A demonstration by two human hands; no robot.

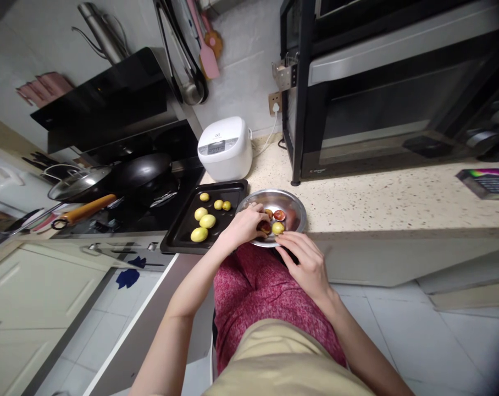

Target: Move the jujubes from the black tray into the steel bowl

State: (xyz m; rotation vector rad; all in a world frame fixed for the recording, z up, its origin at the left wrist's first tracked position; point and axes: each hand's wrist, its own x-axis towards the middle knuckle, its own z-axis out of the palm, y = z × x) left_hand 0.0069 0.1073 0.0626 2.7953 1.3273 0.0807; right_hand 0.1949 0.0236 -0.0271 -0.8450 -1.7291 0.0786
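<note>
A shiny metal bowl [297, 206] sits at the counter's front edge, close to my lap. Inside lie a whole yellow fruit [278, 228] and a round piece with a glossy red-brown face [279, 215]. My left hand [248, 222] reaches over the bowl's left side, fingers curled round a dark reddish fruit piece [265, 227], which they partly hide. At the front right rim is my right hand [306, 258], fingers bent over the rim by the yellow fruit and thumb below. Left of the bowl, a black baking tray [182, 223] carries several yellow fruits [207, 221] of differing sizes.
Behind the tray stands a white rice cooker [225, 151]. The stove at left bears a dark wok [144, 168] and a glass-lidded pan with a wooden handle [88, 212]. A large black oven [385, 115] occupies the right, and a small dark box [486, 183] lies far right.
</note>
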